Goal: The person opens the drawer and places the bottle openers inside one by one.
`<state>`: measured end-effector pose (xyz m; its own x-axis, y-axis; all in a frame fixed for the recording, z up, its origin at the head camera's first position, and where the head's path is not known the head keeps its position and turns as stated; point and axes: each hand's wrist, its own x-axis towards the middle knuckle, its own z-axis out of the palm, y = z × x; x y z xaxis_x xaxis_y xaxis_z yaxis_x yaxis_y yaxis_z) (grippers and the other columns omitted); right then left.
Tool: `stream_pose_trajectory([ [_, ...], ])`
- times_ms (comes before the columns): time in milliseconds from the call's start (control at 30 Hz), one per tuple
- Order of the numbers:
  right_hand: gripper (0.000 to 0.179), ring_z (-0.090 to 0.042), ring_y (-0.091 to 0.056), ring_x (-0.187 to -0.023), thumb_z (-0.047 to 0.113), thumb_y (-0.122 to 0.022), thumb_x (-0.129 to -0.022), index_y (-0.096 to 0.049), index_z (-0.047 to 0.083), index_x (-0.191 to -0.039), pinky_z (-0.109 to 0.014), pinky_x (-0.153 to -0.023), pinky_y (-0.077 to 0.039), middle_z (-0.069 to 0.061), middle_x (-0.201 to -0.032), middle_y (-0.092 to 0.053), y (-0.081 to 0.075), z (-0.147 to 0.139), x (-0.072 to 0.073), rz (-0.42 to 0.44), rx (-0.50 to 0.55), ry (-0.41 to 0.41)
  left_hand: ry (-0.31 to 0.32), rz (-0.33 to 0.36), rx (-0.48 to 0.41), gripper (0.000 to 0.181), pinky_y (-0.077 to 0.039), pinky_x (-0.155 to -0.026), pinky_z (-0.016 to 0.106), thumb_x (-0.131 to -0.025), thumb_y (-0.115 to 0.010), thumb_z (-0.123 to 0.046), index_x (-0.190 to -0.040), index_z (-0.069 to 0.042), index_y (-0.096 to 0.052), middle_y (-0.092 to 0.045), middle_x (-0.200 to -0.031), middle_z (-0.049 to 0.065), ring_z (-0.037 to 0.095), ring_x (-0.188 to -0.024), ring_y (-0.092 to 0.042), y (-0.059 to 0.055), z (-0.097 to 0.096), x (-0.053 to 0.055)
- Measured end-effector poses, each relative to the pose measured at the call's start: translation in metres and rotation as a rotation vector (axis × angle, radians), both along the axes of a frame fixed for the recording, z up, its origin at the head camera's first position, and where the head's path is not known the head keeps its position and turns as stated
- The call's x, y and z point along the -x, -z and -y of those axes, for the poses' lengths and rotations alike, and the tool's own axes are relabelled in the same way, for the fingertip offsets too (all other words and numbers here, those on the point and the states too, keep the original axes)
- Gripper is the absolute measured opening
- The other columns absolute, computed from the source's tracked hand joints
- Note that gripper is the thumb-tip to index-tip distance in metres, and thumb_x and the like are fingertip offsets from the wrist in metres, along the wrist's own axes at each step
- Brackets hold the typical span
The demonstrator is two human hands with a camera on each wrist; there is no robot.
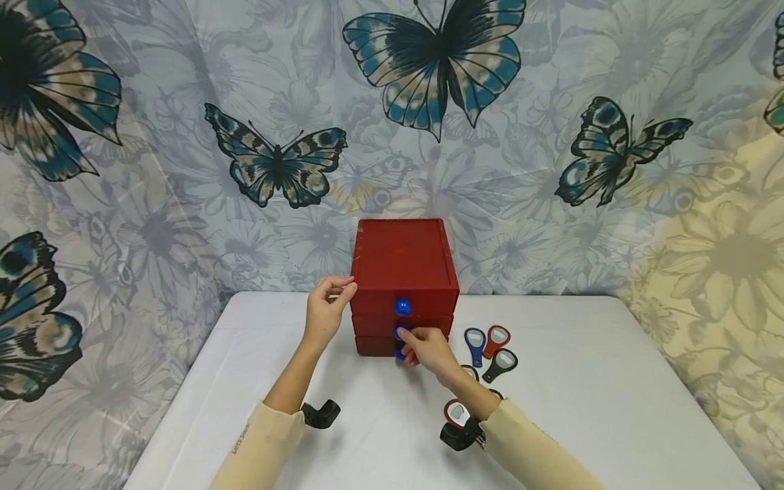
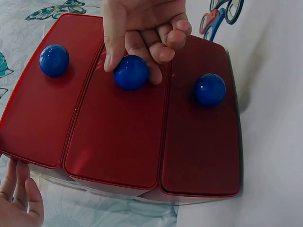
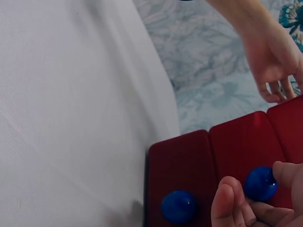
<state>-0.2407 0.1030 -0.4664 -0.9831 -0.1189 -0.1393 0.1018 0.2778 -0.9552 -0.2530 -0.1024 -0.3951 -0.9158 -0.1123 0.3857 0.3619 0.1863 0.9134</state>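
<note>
A red three-drawer box (image 1: 404, 255) stands on the table with its drawer fronts facing me. Each front carries a round blue knob; the top knob (image 1: 402, 307) is uncovered. My right hand (image 1: 431, 348) pinches the middle knob (image 2: 131, 73) between thumb and forefinger, its other fingers loosely bent below. The bottom knob (image 3: 178, 206) sits just beneath that hand and is partly covered in the head view. My left hand (image 1: 327, 312) is at the box's upper left side, fingertips right at the edge. All three drawers look closed, their fronts nearly level.
Right of the box lie several small loop-headed items, among them a blue one (image 1: 475, 346), a red one (image 1: 497, 336) and a black one (image 1: 502, 363). My right forearm hides others. A butterfly-print cloth (image 1: 275, 252) hangs behind the white table (image 1: 563, 395).
</note>
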Motion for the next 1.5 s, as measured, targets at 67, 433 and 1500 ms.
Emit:
stream_pose_trajectory([
  [67, 0.037, -0.012, -0.056, -0.052, 0.027, -0.06, -0.097, -0.067, -0.009, -0.088, -0.023, -0.055, -0.053, -0.012, -0.069, -0.064, 0.0, 0.0, 0.001, 0.0, 0.003, 0.0, -0.004, -0.006, 0.007, 0.02, -0.046, -0.07, 0.015, -0.092, -0.065, -0.006, -0.106, 0.009, -0.066, -0.062, -0.111, 0.024, -0.002, -0.081, -0.056, -0.006, -0.002, -0.006],
  [433, 0.036, -0.012, -0.056, -0.053, 0.029, -0.061, -0.096, -0.068, -0.006, -0.089, -0.023, -0.055, -0.053, -0.009, -0.068, -0.064, 0.003, 0.0, 0.002, 0.01, 0.002, 0.008, 0.003, -0.009, 0.006, 0.021, -0.044, -0.069, 0.016, -0.092, -0.065, -0.006, -0.106, 0.009, -0.066, -0.062, -0.111, 0.025, 0.0, -0.081, -0.057, -0.009, -0.003, -0.008],
  [1500, 0.039, -0.009, -0.051, -0.053, 0.034, -0.063, -0.095, -0.067, -0.001, -0.078, -0.021, -0.049, -0.045, -0.002, -0.059, -0.057, 0.008, -0.013, -0.057, -0.13, -0.123, -0.126, 0.016, -0.018, -0.002, 0.02, -0.044, -0.067, 0.015, -0.092, -0.065, -0.006, -0.106, 0.009, -0.066, -0.062, -0.111, 0.025, 0.0, -0.081, -0.057, -0.006, -0.001, -0.006],
])
